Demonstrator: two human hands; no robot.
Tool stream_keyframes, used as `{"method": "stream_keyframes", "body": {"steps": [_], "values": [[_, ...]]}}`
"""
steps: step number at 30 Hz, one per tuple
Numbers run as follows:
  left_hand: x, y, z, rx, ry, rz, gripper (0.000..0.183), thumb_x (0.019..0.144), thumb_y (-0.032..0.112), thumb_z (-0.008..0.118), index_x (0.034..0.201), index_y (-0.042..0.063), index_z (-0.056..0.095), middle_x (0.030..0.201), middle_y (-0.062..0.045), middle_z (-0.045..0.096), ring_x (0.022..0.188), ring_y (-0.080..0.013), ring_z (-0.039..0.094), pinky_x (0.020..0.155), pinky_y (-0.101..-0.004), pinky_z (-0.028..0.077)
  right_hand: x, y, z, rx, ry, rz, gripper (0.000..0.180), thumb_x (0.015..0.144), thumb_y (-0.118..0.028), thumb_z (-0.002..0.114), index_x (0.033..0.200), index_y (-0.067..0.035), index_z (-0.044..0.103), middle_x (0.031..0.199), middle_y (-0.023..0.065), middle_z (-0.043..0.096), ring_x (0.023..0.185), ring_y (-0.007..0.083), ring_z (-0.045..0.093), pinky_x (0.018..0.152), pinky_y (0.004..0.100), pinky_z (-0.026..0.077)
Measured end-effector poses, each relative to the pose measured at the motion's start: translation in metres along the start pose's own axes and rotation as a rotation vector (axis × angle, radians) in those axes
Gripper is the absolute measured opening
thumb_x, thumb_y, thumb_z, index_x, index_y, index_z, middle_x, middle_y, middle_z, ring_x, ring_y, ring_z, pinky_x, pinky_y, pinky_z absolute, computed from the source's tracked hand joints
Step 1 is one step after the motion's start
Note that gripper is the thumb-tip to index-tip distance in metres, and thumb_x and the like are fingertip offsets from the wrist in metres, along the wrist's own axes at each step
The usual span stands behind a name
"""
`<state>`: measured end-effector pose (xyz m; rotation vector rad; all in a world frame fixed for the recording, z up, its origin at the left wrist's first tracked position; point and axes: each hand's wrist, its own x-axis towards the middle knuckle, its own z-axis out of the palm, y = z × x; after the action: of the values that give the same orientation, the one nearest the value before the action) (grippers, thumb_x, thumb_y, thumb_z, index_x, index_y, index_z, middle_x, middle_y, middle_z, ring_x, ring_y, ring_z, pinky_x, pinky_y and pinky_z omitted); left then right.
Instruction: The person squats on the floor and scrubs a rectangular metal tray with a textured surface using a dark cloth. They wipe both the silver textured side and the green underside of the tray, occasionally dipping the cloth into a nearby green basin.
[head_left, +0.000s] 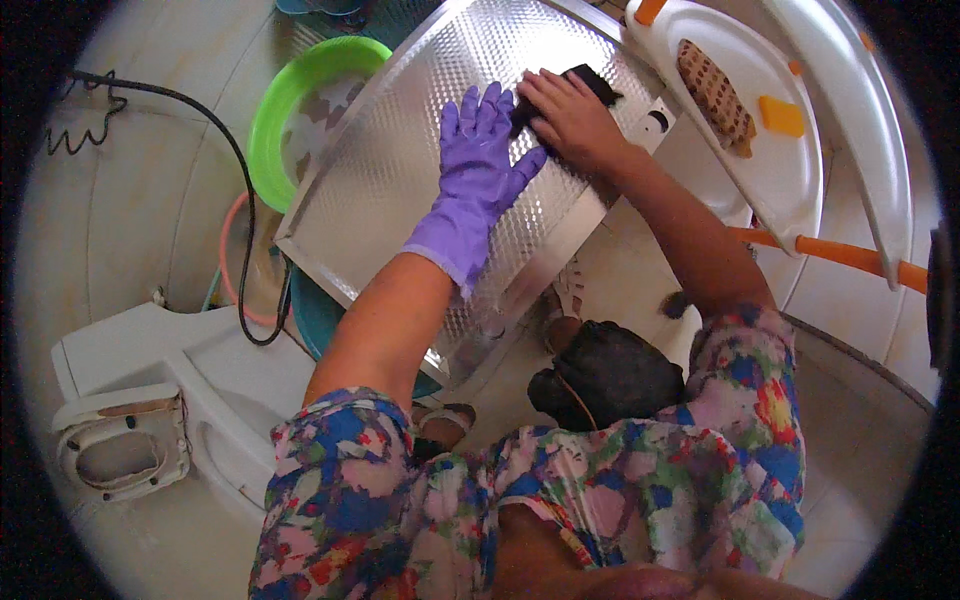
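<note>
A silver metal panel (390, 161) with an embossed pattern and raised edges lies tilted before me, partly over a teal basin (306, 307). My left hand (480, 165), in a purple rubber glove, rests flat on it with the thumb spread and nothing held. Bare, my right hand (574, 124) presses a piece of black cloth (592, 81) onto the panel near its right side. The cloth shows beyond the fingertips and at the left of the hand; the rest is hidden under the palm.
A green basin (266, 142) stands left of the panel, beside a black cable (244, 180) and a pink hose (223, 240). White toilet parts (187, 337) are at lower left. At right, a white shelf rack (787, 172) carries a spotted cloth (712, 94) and a yellow sponge (781, 116).
</note>
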<state>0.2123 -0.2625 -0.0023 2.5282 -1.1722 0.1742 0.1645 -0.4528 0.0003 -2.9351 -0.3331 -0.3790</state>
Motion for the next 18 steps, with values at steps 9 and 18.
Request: {"method": "stream_keyframes", "body": {"steps": [9, 18], "values": [[-0.017, -0.01, -0.004, -0.102, 0.069, 0.124, 0.071, 0.084, 0.046, 0.062, 0.14, 0.006, 0.046, 0.147, -0.017, 0.041, 0.138, -0.0386, 0.033, 0.115, -0.0532, 0.018, 0.134, 0.02, 0.047, -0.078, 0.342, 0.191, 0.043, 0.085, -0.031, 0.059, 0.115, -0.001, 0.059, 0.109, 0.0153, 0.061, 0.109, 0.0322, 0.055, 0.1, 0.0474, 0.038], [-0.208, -0.053, -0.131, -0.085, 0.162, -0.236, 0.054, 0.083, 0.027, 0.067, 0.132, 0.007, 0.054, 0.137, -0.015, 0.052, 0.128, -0.0353, 0.046, 0.108, -0.0476, 0.034, 0.13, 0.038, 0.058, -0.193, 0.439, 0.122, 0.041, 0.085, -0.031, 0.058, 0.117, -0.005, 0.059, 0.118, 0.0137, 0.059, 0.115, 0.0312, 0.052, 0.1, 0.0467, 0.038]]}}
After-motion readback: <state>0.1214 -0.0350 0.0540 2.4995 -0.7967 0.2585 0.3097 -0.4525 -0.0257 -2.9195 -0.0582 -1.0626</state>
